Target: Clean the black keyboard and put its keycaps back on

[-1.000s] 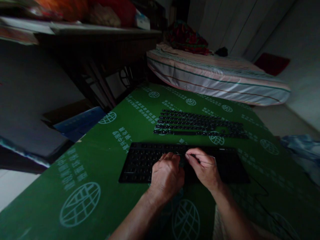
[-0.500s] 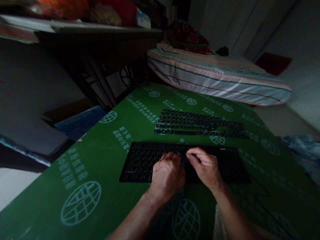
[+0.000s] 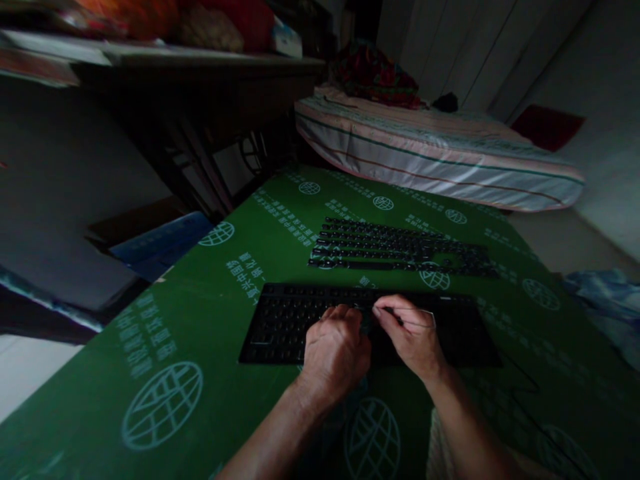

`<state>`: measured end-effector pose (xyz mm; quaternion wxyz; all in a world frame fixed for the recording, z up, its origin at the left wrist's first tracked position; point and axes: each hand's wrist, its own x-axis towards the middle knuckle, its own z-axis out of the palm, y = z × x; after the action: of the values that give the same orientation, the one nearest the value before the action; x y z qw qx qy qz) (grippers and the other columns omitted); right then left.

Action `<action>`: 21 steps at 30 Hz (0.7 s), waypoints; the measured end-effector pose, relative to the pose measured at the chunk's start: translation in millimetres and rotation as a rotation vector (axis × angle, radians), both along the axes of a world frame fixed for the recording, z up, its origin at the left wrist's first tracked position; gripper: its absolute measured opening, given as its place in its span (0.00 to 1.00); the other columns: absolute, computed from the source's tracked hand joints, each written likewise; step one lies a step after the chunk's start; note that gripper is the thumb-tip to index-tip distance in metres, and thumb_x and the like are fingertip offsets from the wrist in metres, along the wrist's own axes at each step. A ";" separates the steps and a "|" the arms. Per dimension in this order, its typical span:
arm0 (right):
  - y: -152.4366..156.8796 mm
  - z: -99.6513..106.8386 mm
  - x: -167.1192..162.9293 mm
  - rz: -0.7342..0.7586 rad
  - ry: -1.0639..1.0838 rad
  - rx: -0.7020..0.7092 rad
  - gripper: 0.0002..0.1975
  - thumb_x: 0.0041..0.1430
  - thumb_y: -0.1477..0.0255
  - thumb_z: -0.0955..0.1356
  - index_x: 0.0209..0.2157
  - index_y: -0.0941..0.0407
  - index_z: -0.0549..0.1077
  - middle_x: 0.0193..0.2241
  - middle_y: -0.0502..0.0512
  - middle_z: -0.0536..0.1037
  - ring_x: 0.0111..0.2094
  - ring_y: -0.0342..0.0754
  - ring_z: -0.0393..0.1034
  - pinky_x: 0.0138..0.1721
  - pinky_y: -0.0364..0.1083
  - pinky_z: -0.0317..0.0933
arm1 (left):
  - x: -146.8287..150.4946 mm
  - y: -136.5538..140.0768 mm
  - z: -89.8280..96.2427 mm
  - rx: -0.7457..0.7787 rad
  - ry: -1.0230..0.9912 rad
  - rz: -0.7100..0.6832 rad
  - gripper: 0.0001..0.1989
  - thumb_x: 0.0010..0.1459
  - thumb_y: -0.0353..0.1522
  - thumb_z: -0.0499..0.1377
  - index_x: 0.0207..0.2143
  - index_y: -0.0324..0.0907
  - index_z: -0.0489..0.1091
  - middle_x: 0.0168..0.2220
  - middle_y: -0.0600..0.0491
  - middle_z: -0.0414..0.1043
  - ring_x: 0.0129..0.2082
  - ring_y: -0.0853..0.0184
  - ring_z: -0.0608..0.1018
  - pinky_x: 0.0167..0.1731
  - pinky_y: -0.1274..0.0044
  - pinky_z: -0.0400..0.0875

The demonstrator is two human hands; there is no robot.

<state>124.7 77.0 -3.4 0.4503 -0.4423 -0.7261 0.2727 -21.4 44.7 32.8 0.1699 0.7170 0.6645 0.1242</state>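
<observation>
A black keyboard (image 3: pixel 280 327) lies on the green board, its cable trailing off to the right. My left hand (image 3: pixel 335 347) is closed over the middle of the keyboard, fingers curled; whatever it may hold is hidden under them. Close to its right, my right hand (image 3: pixel 413 337) pinches a thin bent wire (image 3: pixel 433 317) between thumb and fingers, low over the keyboard. The fingertips of both hands nearly meet. Behind the keyboard, black keycaps (image 3: pixel 370 254) are laid out in rows like a keyboard layout.
The green printed board (image 3: pixel 240 413) carries everything at hand. A bed (image 3: pixel 430 150) with striped cover stands behind it. At the left rises a dark table (image 3: pixel 200 67) with bags on top. The black cable (image 3: pixel 525 387) runs along the right side.
</observation>
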 end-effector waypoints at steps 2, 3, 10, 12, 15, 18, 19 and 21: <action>0.0 -0.5 0.4 -0.002 0.002 -0.004 0.05 0.58 0.74 0.66 0.33 0.56 0.74 0.28 0.51 0.78 0.27 0.41 0.72 0.33 0.38 0.66 | 0.0 0.0 -0.5 0.005 0.000 0.000 0.10 0.50 0.26 0.52 0.34 0.40 0.70 0.35 0.49 0.74 0.39 0.60 0.75 0.40 0.71 0.69; 0.0 -0.2 0.8 -0.002 -0.001 -0.007 0.05 0.58 0.73 0.66 0.33 0.56 0.74 0.27 0.51 0.78 0.27 0.41 0.72 0.32 0.38 0.66 | 0.0 0.0 -0.6 0.008 -0.001 -0.001 0.10 0.50 0.26 0.52 0.34 0.40 0.70 0.35 0.49 0.74 0.39 0.60 0.75 0.40 0.71 0.69; 0.1 2.6 0.6 0.007 -0.009 -0.008 0.06 0.58 0.73 0.65 0.31 0.56 0.75 0.25 0.50 0.78 0.25 0.41 0.71 0.31 0.38 0.66 | 0.7 0.0 3.8 -0.011 0.009 -0.001 0.10 0.49 0.26 0.51 0.33 0.40 0.70 0.35 0.49 0.74 0.39 0.60 0.76 0.39 0.73 0.69; -0.1 0.8 -0.3 -0.007 0.002 -0.006 0.05 0.58 0.72 0.66 0.32 0.56 0.75 0.27 0.51 0.78 0.26 0.42 0.72 0.31 0.39 0.66 | 0.6 0.3 4.6 -0.016 0.011 -0.004 0.10 0.49 0.26 0.51 0.33 0.40 0.70 0.35 0.49 0.74 0.39 0.60 0.76 0.38 0.73 0.69; -0.2 -1.1 -0.5 -0.016 0.005 -0.004 0.05 0.58 0.72 0.66 0.33 0.55 0.74 0.27 0.52 0.78 0.27 0.42 0.72 0.32 0.39 0.66 | 0.3 0.0 3.9 -0.024 0.015 -0.008 0.10 0.49 0.26 0.51 0.33 0.40 0.70 0.35 0.49 0.74 0.39 0.60 0.76 0.38 0.73 0.69; -0.1 0.2 0.7 0.000 -0.013 -0.010 0.05 0.58 0.73 0.65 0.32 0.55 0.74 0.26 0.50 0.78 0.26 0.42 0.71 0.31 0.39 0.66 | 0.0 -1.0 2.5 -0.020 0.016 -0.013 0.10 0.50 0.27 0.52 0.34 0.40 0.70 0.35 0.49 0.74 0.39 0.60 0.75 0.39 0.72 0.69; 0.0 1.0 0.9 0.002 -0.018 -0.013 0.05 0.58 0.74 0.65 0.32 0.55 0.74 0.25 0.50 0.77 0.25 0.41 0.71 0.31 0.38 0.66 | 0.0 -1.3 2.2 -0.018 0.015 -0.014 0.10 0.50 0.27 0.51 0.34 0.40 0.70 0.35 0.49 0.74 0.39 0.60 0.75 0.39 0.72 0.69; 0.0 2.3 0.9 0.000 -0.026 -0.018 0.06 0.58 0.74 0.65 0.31 0.56 0.74 0.25 0.50 0.77 0.25 0.41 0.71 0.31 0.38 0.65 | 0.3 -1.6 2.0 -0.016 0.017 -0.015 0.10 0.50 0.27 0.51 0.34 0.40 0.70 0.35 0.49 0.74 0.39 0.60 0.75 0.39 0.72 0.69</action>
<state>125.6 77.0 -1.1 0.4370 -0.4498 -0.7294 0.2735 -21.1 43.1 34.7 0.1711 0.7216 0.6615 0.1116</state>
